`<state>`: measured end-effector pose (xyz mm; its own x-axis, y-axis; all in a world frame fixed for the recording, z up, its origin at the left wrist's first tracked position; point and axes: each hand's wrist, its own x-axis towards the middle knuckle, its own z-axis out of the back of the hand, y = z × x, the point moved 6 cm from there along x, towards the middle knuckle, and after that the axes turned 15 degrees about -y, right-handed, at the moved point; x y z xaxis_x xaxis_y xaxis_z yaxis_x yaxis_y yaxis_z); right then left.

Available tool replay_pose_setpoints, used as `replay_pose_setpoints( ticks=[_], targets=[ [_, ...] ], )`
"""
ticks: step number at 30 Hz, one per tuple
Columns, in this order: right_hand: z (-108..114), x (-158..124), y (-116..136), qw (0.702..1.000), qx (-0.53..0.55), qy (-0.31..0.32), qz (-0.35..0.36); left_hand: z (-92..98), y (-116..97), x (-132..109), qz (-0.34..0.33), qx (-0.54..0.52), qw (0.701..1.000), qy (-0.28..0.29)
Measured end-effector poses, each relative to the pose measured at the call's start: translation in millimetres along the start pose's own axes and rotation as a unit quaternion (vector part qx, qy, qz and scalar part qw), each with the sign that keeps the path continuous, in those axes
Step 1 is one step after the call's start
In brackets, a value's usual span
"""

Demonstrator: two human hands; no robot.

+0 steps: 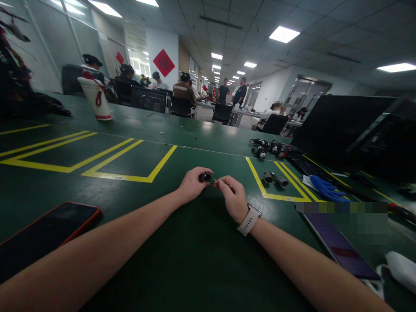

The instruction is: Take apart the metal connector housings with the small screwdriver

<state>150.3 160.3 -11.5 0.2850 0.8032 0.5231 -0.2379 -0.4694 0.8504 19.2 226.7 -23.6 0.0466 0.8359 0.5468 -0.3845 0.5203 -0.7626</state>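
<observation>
Just above the green table, my left hand [193, 185] is closed around a small dark cylindrical connector [204, 177], its round open end turned toward my right. My right hand [231, 193], with a pale-strapped watch on its wrist, pinches a thin light-coloured piece [213, 179] at the connector's edge. The piece is too small to tell whether it is a wire or a pin. Two similar dark connectors [274, 178] lie inside a yellow-taped rectangle to the right of my hands.
Several more connectors [261, 151] lie at the back right, near a large black monitor [344, 125]. Blue gloves [326, 188] and a phone [344, 247] are at right. Another phone [48, 236] lies at left. A white cup-shaped container [97, 99] stands behind; people sit farther off.
</observation>
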Motion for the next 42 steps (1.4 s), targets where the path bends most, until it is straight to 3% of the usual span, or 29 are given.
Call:
replay_pose_setpoints(
  ticks=[18, 42],
  targets=[
    [-0.3, 9.5, -18.4, 0.983, 0.124, -0.010, -0.132, 0.2, 9.5, 0.9, 0.046, -0.057, 0.997, -0.009],
    [8.4, 2.3, 8.8, 0.998, 0.048, -0.005, 0.036, 5.5, 0.2, -1.2, 0.124, -0.200, 0.971, -0.051]
  ],
)
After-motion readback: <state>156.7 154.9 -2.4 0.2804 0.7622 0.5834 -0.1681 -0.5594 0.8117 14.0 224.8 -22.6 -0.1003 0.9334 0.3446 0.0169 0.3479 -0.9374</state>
